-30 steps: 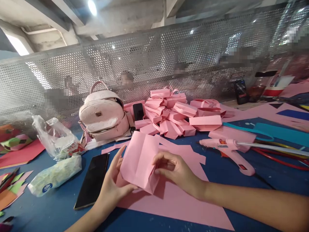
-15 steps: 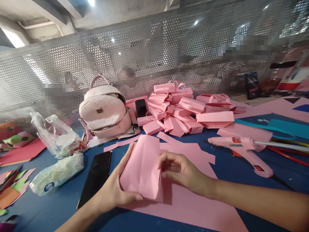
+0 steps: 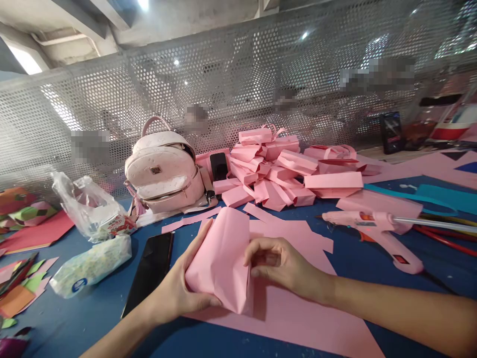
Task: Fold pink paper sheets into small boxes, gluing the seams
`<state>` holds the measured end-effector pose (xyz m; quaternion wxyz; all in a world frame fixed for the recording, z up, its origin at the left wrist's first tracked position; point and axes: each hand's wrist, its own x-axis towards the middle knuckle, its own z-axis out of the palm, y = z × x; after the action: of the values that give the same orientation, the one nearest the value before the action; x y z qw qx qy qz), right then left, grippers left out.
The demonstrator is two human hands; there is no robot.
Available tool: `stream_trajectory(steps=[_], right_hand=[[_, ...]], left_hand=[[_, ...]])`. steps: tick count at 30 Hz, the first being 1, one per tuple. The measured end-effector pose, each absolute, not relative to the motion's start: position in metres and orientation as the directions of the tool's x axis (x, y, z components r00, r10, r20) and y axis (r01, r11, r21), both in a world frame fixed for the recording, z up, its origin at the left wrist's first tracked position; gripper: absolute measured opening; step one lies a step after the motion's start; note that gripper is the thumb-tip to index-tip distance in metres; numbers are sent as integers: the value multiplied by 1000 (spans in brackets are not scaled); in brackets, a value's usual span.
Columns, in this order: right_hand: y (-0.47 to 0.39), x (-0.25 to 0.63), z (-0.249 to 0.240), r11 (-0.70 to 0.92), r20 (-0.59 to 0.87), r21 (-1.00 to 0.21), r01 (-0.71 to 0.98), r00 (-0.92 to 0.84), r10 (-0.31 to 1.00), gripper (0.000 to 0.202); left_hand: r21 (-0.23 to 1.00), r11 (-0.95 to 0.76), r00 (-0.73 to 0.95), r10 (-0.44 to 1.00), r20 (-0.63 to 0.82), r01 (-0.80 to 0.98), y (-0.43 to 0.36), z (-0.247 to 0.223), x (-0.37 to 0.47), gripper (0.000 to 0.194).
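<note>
A folded pink paper piece (image 3: 223, 258), shaped like a small box or pouch, is between my hands above a flat pink sheet (image 3: 298, 308). My left hand (image 3: 182, 288) grips its left side, with the thumb along the lower edge and the fingers behind it. The curled fingers of my right hand (image 3: 276, 261) pinch at its right edge. Behind it lies a heap of folded pink paper pieces (image 3: 272, 174). To the right rests a pink glue gun (image 3: 380, 231) with a glue stick in its back.
A black phone (image 3: 149, 268) lies left of my left hand. Farther left are a tissue pack (image 3: 93, 266), a plastic bag (image 3: 85, 209) and coloured paper scraps (image 3: 22, 293). A pale pink backpack (image 3: 164, 171) stands behind, before a perforated metal screen (image 3: 231, 84).
The front face of the folded pink paper bulges and creases differently, its right side tilted slightly. Both hands keep nearly the same places; the view has shifted a little.
</note>
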<state>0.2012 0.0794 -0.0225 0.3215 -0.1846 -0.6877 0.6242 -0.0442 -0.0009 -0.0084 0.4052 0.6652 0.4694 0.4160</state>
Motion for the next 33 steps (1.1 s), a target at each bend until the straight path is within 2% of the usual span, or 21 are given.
stream_trajectory(steps=[4, 6, 8, 13, 15, 17, 19, 21, 23, 25, 28, 33], right_hand=[[81, 200, -22, 174, 230, -973, -151, -674, 702, 16], [82, 199, -22, 196, 253, -967, -160, -632, 732, 16], [81, 198, -21, 220, 274, -962, -163, -604, 748, 16], [77, 199, -20, 285, 307, -949, -133, -585, 750, 10], [76, 199, -20, 334, 329, -937, -101, -571, 752, 6], [74, 200, -20, 396, 360, -916, -56, -547, 756, 5], [74, 200, -20, 450, 395, -893, -22, -520, 757, 5], [73, 200, -20, 486, 424, -874, -9, -505, 752, 8], [73, 200, -19, 503, 438, -864, -6, -502, 746, 11], [72, 199, -19, 506, 436, -863, -1, -507, 743, 14], [71, 199, -19, 486, 411, -874, 3, -531, 741, 15], [71, 200, -19, 442, 369, -897, -6, -559, 742, 15]], left_hand=[[893, -320, 140, 947, 289, 316, 3, -13, -44, 123], [840, -385, 83, 920, 383, 381, 3, -14, -43, 118], [753, -435, 62, 881, 468, 494, 2, -14, -41, 104], [548, -512, 204, 826, 526, 661, -6, -9, -32, 43], [513, -512, 229, 825, 516, 689, -9, -8, -30, 37], [523, -501, 206, 828, 521, 690, -10, -11, -28, 45], [576, -474, 141, 838, 527, 666, -10, -16, -26, 67], [667, -415, 28, 860, 509, 618, -9, -24, -23, 94], [784, -332, -75, 899, 431, 524, -9, -31, -20, 113], [884, -253, -113, 941, 319, 393, -8, -36, -18, 118], [941, -199, -76, 971, 227, 274, -7, -38, -19, 117], [918, -221, -63, 965, 255, 328, -7, -34, -23, 110]])
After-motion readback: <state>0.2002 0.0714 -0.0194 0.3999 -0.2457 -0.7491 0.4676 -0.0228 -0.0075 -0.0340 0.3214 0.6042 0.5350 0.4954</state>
